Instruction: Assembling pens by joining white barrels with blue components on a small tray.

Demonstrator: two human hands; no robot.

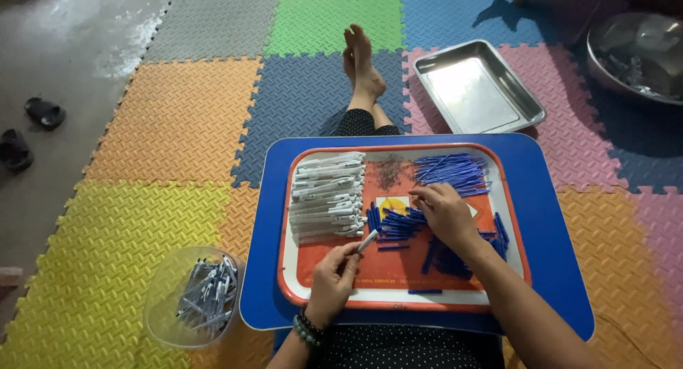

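Pinching a slim white pen barrel [367, 240], left hand [333, 278]; right hand's [445, 212] grip closes on blue plastic parts [398, 223].

Orange tray [320, 287] white-rimmed, on blue board [555, 234]; white pen barrels [327, 198]; blue pen parts [452, 171]; multicoloured textured foam mats [178, 120].

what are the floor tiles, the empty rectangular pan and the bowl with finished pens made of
The coloured interlocking floor tiles look like soft foam: matte, embossed, with puzzle-cut edges. The empty rectangular pan seems to be polished metal, likely steel, given its mirror-like glare. The clear round bowl is see-through, probably plastic, though it could be glass.
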